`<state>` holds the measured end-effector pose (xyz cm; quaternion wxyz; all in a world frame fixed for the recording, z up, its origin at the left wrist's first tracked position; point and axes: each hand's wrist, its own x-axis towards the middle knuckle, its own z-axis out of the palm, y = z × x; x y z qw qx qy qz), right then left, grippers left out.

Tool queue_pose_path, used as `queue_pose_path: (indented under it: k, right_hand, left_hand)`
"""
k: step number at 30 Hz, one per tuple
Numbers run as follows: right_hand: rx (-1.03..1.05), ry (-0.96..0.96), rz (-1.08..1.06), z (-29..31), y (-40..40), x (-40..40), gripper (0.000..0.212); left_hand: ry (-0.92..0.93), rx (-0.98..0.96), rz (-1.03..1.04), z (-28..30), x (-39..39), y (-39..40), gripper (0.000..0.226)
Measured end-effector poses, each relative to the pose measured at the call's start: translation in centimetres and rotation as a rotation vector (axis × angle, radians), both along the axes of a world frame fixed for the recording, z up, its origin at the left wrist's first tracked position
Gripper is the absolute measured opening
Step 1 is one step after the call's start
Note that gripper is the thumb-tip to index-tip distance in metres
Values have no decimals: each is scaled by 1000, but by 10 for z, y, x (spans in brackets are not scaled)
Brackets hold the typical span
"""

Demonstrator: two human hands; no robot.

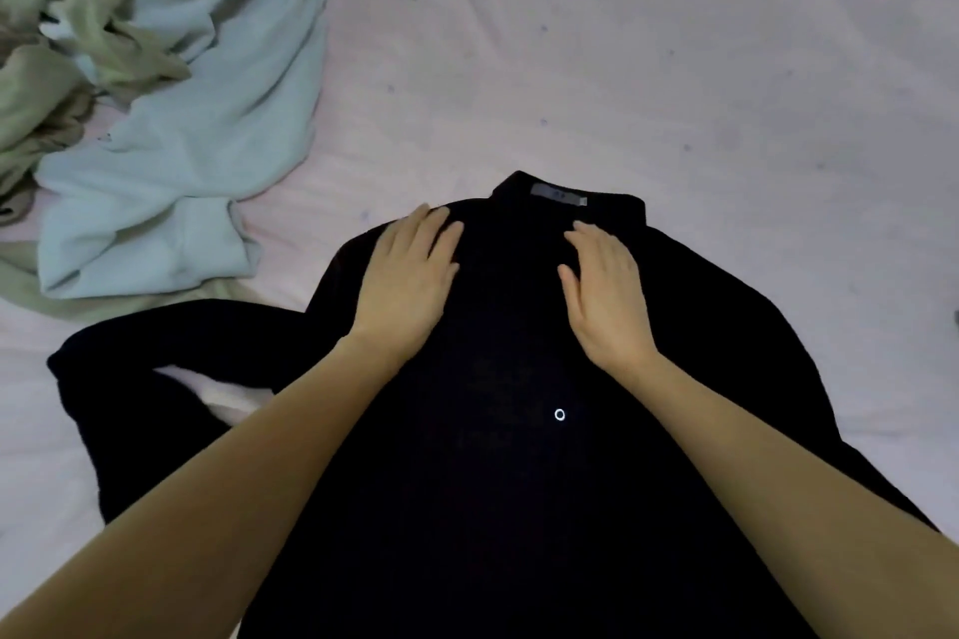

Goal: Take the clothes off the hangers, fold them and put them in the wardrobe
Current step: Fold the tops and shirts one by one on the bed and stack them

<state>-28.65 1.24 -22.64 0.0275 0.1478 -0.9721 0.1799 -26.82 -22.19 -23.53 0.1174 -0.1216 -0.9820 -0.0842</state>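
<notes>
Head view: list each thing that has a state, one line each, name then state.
black shirt: off its hanger, spread flat on the bed, collar away from the person, not yet folded.
left hand: open, flat on the shirt.
right hand: open, flat on the shirt.
light blue garment: crumpled, unfolded.
green garment: crumpled, unfolded.
bed sheet: wrinkled.
</notes>
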Motion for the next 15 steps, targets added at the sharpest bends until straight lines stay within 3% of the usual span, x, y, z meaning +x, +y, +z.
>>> queue_pose_path:
  k: [6,10,15]
  right_hand:
    - [249,-361,87,-14,46,129,67]
    - [296,-380,130,-23,59,209,69]
    - [330,-295,416,-24,87,324,70]
  left_hand:
    - [-474,-239,-331,-12,114,76,72]
    - [-453,-237,-279,-24,174,88,76]
    - [-368,-219,-569,-21,257,67,71]
